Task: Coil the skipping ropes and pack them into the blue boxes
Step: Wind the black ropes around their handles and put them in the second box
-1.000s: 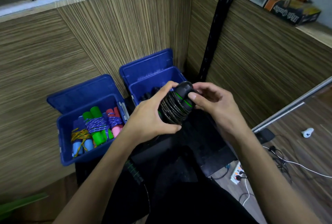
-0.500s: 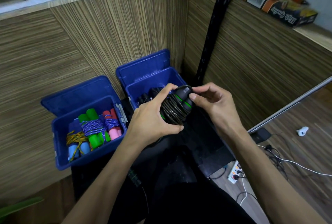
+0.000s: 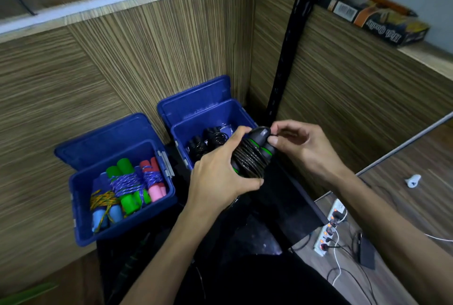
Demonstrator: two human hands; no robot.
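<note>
A black skipping rope (image 3: pixel 251 157) with green rings on its handles is wound into a tight bundle. My left hand (image 3: pixel 220 177) grips the bundle from the left. My right hand (image 3: pixel 299 148) pinches the rope's end at the top of the handles. I hold the bundle just over the front right corner of the right blue box (image 3: pixel 196 118), where other black coiled ropes (image 3: pixel 206 141) lie. The left blue box (image 3: pixel 81 209) holds several coiled ropes with green, pink and blue handles (image 3: pixel 127 187).
Both boxes stand open against a striped wooden wall, their lids leaning back. A black post (image 3: pixel 289 47) rises behind the right box. Another black rope handle (image 3: pixel 130 263) lies on the dark surface below. A power strip (image 3: pixel 331 226) and cables lie on the floor at right.
The bundle and both hands have stayed over the right box's corner. My right fingers have shifted from the handle's side up to its tip.
</note>
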